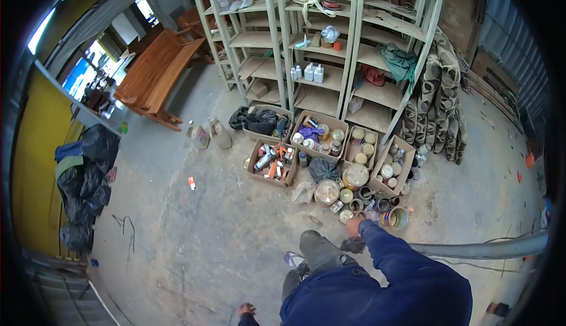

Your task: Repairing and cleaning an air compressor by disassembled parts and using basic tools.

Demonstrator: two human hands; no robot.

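Navy-blue sleeves cover the arms of the person, who stands over a dusty concrete floor. The right hand is extended to the front edge of a cluster of cans, nearest to a small pale-topped can. The state of its grip cannot be told, since the fingers are small and largely hidden from this angle. The left hand hangs at the lower edge of the view, well apart from the cans, with its fingers loosely parted.

An open tin lies to the right of the right hand, its mouth tilted toward the viewer. Dark crumpled material rests on the floor just beside the right forearm. Behind the small can stand two larger pale-topped containers: a front tub and a rear tub. A black plastic bag sits left of the rear tub. Cardboard boxes holding cans, bottles and tubes line the foot of the pale shelving.
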